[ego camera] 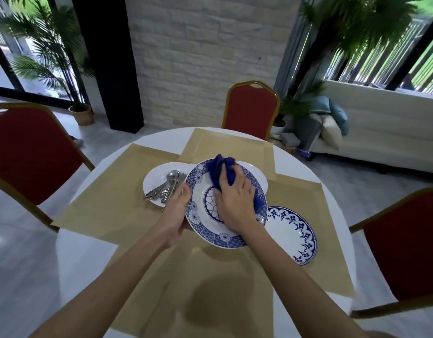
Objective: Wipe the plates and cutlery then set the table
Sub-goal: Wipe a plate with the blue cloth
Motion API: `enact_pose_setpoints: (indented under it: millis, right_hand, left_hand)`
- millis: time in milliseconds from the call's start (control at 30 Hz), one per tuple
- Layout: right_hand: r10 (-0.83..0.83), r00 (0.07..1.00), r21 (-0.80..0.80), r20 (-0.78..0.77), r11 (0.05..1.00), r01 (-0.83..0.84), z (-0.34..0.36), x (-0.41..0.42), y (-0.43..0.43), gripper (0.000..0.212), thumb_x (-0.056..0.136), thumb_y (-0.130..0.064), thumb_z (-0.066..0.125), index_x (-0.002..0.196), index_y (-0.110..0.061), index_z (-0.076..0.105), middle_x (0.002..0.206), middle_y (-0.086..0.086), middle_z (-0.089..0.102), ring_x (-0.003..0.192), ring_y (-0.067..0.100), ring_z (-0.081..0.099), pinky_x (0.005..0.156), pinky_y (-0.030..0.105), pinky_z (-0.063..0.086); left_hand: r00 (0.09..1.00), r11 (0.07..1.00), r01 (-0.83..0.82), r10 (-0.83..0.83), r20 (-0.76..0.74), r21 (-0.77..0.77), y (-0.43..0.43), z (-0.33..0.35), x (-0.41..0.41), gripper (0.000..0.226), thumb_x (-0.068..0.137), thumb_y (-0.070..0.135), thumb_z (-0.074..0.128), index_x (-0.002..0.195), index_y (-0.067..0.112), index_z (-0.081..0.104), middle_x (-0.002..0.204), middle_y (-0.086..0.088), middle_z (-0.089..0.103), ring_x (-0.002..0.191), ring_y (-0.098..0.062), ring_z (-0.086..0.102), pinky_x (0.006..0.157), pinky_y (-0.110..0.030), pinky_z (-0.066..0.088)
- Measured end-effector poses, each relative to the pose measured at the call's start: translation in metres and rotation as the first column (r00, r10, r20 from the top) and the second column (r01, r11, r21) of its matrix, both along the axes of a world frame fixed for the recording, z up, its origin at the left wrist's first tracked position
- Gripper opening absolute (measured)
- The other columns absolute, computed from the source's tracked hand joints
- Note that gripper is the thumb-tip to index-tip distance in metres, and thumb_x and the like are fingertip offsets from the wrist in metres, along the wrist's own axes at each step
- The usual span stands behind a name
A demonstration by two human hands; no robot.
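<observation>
My left hand [176,213] grips the left rim of a blue-patterned plate [203,230], which is raised and tilted above the round table. My right hand [235,198] presses a dark blue cloth [220,172] against the plate's face. Behind it on the left lies a plain white plate [157,176] carrying several pieces of silver cutlery [166,186]. To the right, a white plate with a blue flower border [293,232] rests on the mats. Another white plate [258,176] shows partly behind the raised one.
Tan placemats [225,145] cover the white round table [88,252]. Red chairs with gold frames stand at the left [27,154], far side [250,108] and right [403,242]. A white sofa [386,132] with cushions is at the back right; potted palms flank the stone wall.
</observation>
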State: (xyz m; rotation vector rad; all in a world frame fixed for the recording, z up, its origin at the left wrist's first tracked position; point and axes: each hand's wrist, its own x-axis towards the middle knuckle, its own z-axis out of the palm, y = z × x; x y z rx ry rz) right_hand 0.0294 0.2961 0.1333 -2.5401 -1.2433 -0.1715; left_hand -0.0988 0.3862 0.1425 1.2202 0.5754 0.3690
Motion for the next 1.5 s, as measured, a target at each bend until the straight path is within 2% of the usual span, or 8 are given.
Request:
enact_pose_setpoints:
  millis: [133, 367, 600, 833, 1100, 1233, 1333, 1500]
  right_hand:
    - [0.222, 0.967, -0.064, 0.123, 0.974, -0.215, -0.003, -0.002, -0.005, 0.059, 0.095, -0.044, 0.025, 0.151, -0.024, 0.020, 0.151, 0.012, 0.023, 0.123, 0.037, 0.033, 0.100, 0.052, 0.032]
    - [-0.207, 0.974, -0.110, 0.097, 0.970, 0.217, -0.006, 0.006, -0.014, 0.065, 0.092, -0.020, 0.045, 0.151, -0.020, 0.019, 0.154, 0.013, 0.018, 0.125, 0.037, 0.033, 0.099, 0.047, 0.032]
    - [0.219, 0.971, 0.081, -0.100, 0.974, -0.211, 0.007, -0.034, -0.003, 0.057, 0.087, -0.013, 0.033, 0.142, -0.024, 0.043, 0.148, 0.010, 0.031, 0.114, 0.038, 0.035, 0.097, 0.045, 0.037]
    - [-0.140, 0.971, -0.061, 0.191, 0.986, 0.155, 0.016, 0.014, -0.001, 0.060, 0.089, -0.010, 0.046, 0.147, -0.015, 0.032, 0.148, 0.019, 0.029, 0.119, 0.042, 0.040, 0.090, 0.047, 0.041]
    - [0.227, 0.926, 0.041, -0.301, 0.973, -0.225, 0.007, -0.032, -0.013, 0.042, 0.097, -0.014, 0.038, 0.138, -0.017, 0.046, 0.142, 0.011, 0.032, 0.123, 0.033, 0.031, 0.107, 0.038, 0.026]
    - [0.276, 0.956, -0.006, 0.098, 0.961, -0.277, -0.003, -0.019, -0.029, 0.063, 0.081, -0.061, 0.053, 0.132, -0.023, 0.052, 0.135, 0.000, 0.051, 0.116, 0.024, 0.047, 0.095, 0.039, 0.037]
    - [0.337, 0.915, 0.168, 0.223, 0.911, -0.376, -0.012, -0.011, -0.029, 0.047, 0.068, -0.027, 0.078, 0.110, -0.010, 0.065, 0.105, 0.006, 0.067, 0.087, 0.026, 0.063, 0.073, 0.032, 0.049]
    - [0.274, 0.874, 0.558, -0.400, 0.830, -0.005, 0.024, 0.003, -0.043, 0.018, 0.079, -0.005, 0.072, 0.090, -0.019, 0.066, 0.062, 0.007, 0.066, 0.053, 0.018, 0.060, 0.052, 0.022, 0.044]
  left_hand:
    - [1.000, 1.000, 0.010, -0.010, 0.001, -0.004, 0.001, -0.002, -0.001, 0.042, 0.093, 0.050, 0.032, 0.129, 0.037, 0.049, 0.109, 0.008, 0.071, 0.094, -0.016, 0.070, 0.075, -0.044, 0.053]
    - [0.985, 0.985, -0.167, 0.165, 0.046, 0.034, 0.003, 0.018, 0.007, 0.029, 0.101, 0.040, 0.030, 0.117, 0.034, 0.054, 0.114, -0.005, 0.067, 0.092, -0.030, 0.067, 0.051, -0.043, 0.056]
    - [0.983, 0.984, -0.177, 0.178, 0.046, -0.031, 0.008, 0.014, 0.013, 0.035, 0.102, 0.041, 0.028, 0.122, 0.028, 0.053, 0.116, -0.003, 0.066, 0.090, -0.017, 0.069, 0.056, -0.031, 0.054]
    - [0.983, 0.987, -0.161, 0.161, 0.084, -0.007, 0.009, 0.022, 0.014, 0.039, 0.101, 0.040, 0.031, 0.131, 0.022, 0.048, 0.106, 0.002, 0.067, 0.093, -0.020, 0.067, 0.049, -0.025, 0.053]
    - [0.972, 0.968, -0.237, 0.235, 0.030, 0.084, 0.013, 0.020, 0.022, 0.035, 0.102, 0.041, 0.030, 0.125, 0.023, 0.049, 0.115, -0.007, 0.063, 0.076, -0.022, 0.066, 0.042, -0.027, 0.050]
    - [0.978, 0.978, -0.205, 0.203, 0.036, 0.043, 0.019, 0.027, 0.025, 0.033, 0.102, 0.042, 0.029, 0.125, 0.027, 0.046, 0.114, -0.006, 0.061, 0.065, -0.016, 0.061, 0.037, -0.021, 0.044]
    - [0.987, 0.986, -0.157, 0.156, 0.025, 0.059, 0.021, 0.034, 0.030, 0.031, 0.101, 0.043, 0.031, 0.129, 0.033, 0.041, 0.116, 0.000, 0.063, 0.078, -0.021, 0.067, 0.045, -0.028, 0.052]
    - [0.993, 0.992, -0.067, 0.076, -0.085, 0.111, 0.026, 0.044, 0.028, 0.047, 0.095, 0.060, 0.027, 0.130, 0.034, 0.045, 0.097, -0.003, 0.057, 0.093, -0.023, 0.062, 0.077, -0.040, 0.055]
